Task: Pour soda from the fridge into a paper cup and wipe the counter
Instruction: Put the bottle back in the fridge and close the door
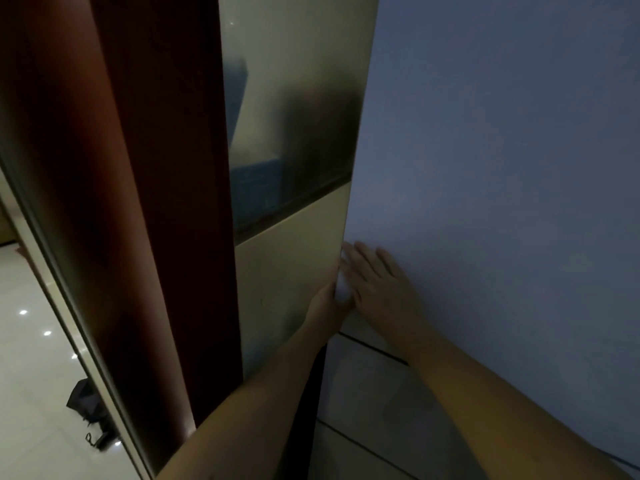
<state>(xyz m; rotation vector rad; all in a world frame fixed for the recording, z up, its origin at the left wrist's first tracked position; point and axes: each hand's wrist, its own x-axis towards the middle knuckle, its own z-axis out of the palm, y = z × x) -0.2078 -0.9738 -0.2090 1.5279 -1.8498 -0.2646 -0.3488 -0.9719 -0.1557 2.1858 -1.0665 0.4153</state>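
- Pale blue-grey, smooth, flat fridge door (502,168) fills the right of my view; its left edge meets a glossy beige-gold side panel (291,271). Dim light, detail soft.
- Soda and paper cup: not in view. I judge the soda is behind this door; the counter is out of sight too.
- Step in hand, as I read it: getting the door open. Task barely begun.
- My right hand (377,282) lies flat on the door face near its left edge, fingers (360,258) stretched and slightly spread, gripping nothing.
- My left hand (327,299) sits at the door's edge, just beside the right; its fingers curl round the corner out of sight, so I cannot tell how tightly they close. A small pale patch (343,289) shows between the two hands; cannot tell what it is.
- Handling guess: door is rigid and slick, no handle visible. Best hold is likely the edge itself, fingertips hooked behind it. A seal may resist at first, then let go suddenly.
- Dark horizontal seam (374,349) below my hands suggests a separate lower door.
- Reddish-brown wooden post (166,202) stands left of the panel; shiny tiled floor (34,341) beyond, a dark object (88,400) lying on it.
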